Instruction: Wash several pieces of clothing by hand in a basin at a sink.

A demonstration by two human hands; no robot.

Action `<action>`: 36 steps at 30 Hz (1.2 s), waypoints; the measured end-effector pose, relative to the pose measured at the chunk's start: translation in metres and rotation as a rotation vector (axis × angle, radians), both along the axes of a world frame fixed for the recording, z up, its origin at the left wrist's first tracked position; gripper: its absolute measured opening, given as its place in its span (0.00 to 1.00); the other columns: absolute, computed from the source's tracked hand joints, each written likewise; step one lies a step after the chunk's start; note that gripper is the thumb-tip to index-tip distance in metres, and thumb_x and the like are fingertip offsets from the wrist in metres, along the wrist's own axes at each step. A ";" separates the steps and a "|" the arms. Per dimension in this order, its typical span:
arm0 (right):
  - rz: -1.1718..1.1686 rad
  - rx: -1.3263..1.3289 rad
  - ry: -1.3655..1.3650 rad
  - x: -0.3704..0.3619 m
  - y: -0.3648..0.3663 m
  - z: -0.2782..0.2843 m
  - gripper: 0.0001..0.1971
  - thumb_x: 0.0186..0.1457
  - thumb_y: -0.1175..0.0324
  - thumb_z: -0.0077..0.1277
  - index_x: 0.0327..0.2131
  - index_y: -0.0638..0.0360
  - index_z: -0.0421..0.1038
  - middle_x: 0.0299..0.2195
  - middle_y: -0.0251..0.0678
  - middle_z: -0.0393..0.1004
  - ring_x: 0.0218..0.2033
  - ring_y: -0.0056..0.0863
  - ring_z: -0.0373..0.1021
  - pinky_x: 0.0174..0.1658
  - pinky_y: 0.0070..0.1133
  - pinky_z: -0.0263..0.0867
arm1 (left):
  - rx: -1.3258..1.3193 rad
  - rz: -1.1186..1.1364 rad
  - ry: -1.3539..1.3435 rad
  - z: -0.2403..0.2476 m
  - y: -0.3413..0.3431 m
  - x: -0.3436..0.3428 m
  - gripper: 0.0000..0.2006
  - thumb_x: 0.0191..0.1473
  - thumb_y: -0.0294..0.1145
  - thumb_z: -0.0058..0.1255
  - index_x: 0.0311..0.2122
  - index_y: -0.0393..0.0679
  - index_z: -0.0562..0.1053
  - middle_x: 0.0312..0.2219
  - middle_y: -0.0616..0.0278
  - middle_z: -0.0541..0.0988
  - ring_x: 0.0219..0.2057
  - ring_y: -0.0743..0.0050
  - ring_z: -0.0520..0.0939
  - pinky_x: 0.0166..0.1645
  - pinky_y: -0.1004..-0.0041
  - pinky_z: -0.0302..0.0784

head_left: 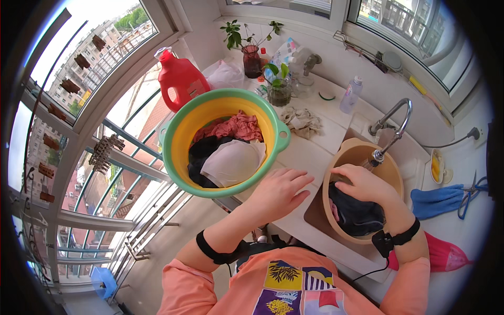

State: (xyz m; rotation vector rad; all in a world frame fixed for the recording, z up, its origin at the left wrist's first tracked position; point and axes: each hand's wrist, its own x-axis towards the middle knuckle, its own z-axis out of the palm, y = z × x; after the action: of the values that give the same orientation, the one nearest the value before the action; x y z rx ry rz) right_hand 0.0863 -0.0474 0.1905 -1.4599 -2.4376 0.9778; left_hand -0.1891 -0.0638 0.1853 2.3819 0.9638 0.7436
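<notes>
My left hand [283, 193] is over the counter's front edge, between the two basins, fingers stretched and empty. Above the beige basin [397, 178] in the sink is my right hand [361, 184], its fingers extended past the left rim; whether it touches the rim I cannot tell. Dark wet-looking clothes [357, 212] lie in that basin, with a bit of pink at their left. To the left, a green and yellow basin [223, 97] stands on the counter. It holds a pale bra cup [233, 163], black cloth [202, 155] and a crumpled reddish garment [233, 127].
The curved faucet [404, 123] reaches over the beige basin. A red detergent jug [181, 79], potted plants [278, 92], a grey rag [301, 122] and a clear bottle [350, 94] stand or lie behind. At right are a blue cloth [436, 201], scissors [471, 193] and a soap dish [437, 165].
</notes>
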 end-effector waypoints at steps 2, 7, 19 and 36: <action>0.092 0.066 0.010 -0.049 0.027 0.020 0.20 0.55 0.65 0.49 0.51 0.60 0.66 0.45 0.47 0.70 0.49 0.43 0.66 0.53 0.31 0.61 | 0.136 0.188 0.029 0.005 0.009 -0.056 0.14 0.51 0.30 0.53 0.44 0.43 0.74 0.42 0.56 0.76 0.45 0.53 0.76 0.51 0.61 0.69; 0.316 0.224 0.016 -0.153 0.099 0.027 0.20 0.54 0.67 0.48 0.51 0.60 0.65 0.47 0.47 0.69 0.50 0.43 0.65 0.54 0.32 0.61 | 0.273 0.673 0.093 -0.016 0.034 -0.170 0.08 0.52 0.28 0.49 0.37 0.43 0.77 0.39 0.59 0.78 0.44 0.57 0.76 0.51 0.61 0.68; 0.379 0.090 -0.547 -0.324 0.229 -0.070 0.33 0.47 0.74 0.51 0.58 0.64 0.55 0.59 0.53 0.56 0.58 0.46 0.59 0.58 0.33 0.58 | 0.084 0.781 -0.009 -0.047 0.039 -0.204 0.07 0.52 0.27 0.48 0.36 0.42 0.77 0.39 0.59 0.78 0.44 0.58 0.76 0.49 0.66 0.72; 0.164 0.411 0.480 -0.265 0.150 0.126 0.11 0.60 0.76 0.41 0.46 0.61 0.64 0.44 0.36 0.65 0.45 0.26 0.65 0.50 0.21 0.62 | -0.087 0.708 -0.561 -0.020 0.070 -0.202 0.55 0.40 0.35 0.65 0.67 0.45 0.39 0.58 0.45 0.58 0.59 0.47 0.61 0.62 0.60 0.55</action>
State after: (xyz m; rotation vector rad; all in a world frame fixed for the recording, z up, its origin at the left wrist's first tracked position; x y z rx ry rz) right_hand -0.1787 0.1028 0.3168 -0.7948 -2.2399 0.6910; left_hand -0.3916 0.0067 0.1652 1.5702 1.5278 1.4783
